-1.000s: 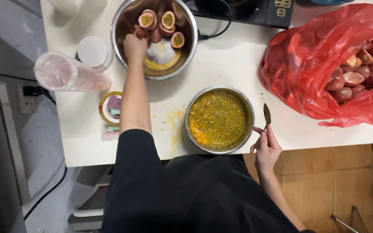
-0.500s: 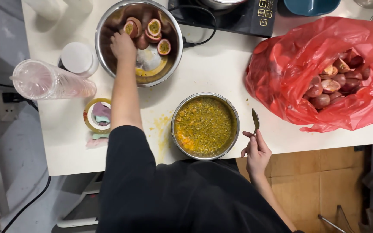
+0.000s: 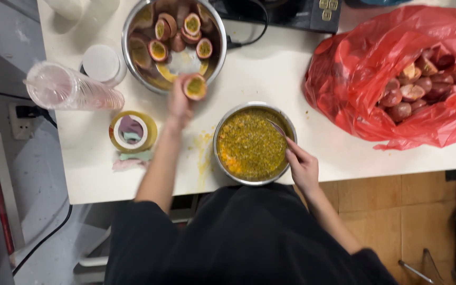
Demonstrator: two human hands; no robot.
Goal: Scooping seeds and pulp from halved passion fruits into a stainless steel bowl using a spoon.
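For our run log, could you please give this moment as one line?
left hand: holds passion fruit half | right hand: holds spoon in pulp bowl | fruit bowl behind

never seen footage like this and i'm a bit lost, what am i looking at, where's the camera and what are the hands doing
There is no machine here: a person works with two bare hands, and the one camera sits on their head, looking straight down. The dark shape at the bottom is their own clothing.

The left hand holds a halved passion fruit by the rim of a big steel bowl of more halves. The right hand holds a spoon over a smaller steel bowl full of yellow, seedy pulp.

Also on the white table: a red plastic bag of dark reddish fruit pieces, a stack of clear cups lying on its side, a roll of tape and a white lid.
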